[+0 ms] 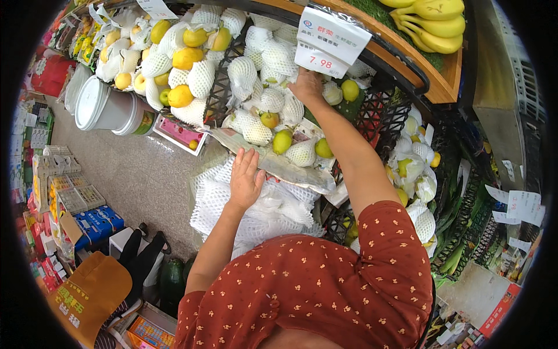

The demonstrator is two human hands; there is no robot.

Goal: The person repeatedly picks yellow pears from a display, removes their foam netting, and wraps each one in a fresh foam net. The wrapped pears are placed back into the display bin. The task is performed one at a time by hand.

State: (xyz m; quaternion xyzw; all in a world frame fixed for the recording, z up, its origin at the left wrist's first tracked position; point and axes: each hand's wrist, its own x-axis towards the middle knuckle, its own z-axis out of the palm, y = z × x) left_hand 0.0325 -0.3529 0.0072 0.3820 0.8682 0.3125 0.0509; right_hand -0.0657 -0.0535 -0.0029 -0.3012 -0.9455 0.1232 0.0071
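My right hand (307, 88) reaches to the back of a pear display, just under a hanging price sign (332, 41). Its fingertips are hidden, so what they hold cannot be told. Around it lie pears in white foam net sleeves (271, 100), with a bare green pear (350, 90) to its right. My left hand (246, 179) is spread palm down, holding nothing, with its fingertips at the display's worn front edge strip (296, 172). Below that strip hangs a heap of white foam nets (266, 209). Bare green pears (282, 141) and a sleeved pear (302, 152) sit near the front.
Yellow pears (187, 58) in foam fill the neighbouring section on the left. Bananas (436, 24) lie on a wooden-edged shelf above. White-lidded buckets (104, 104) stand on the floor. A person in a brown apron (91, 296) is at lower left, near a blue box (98, 224).
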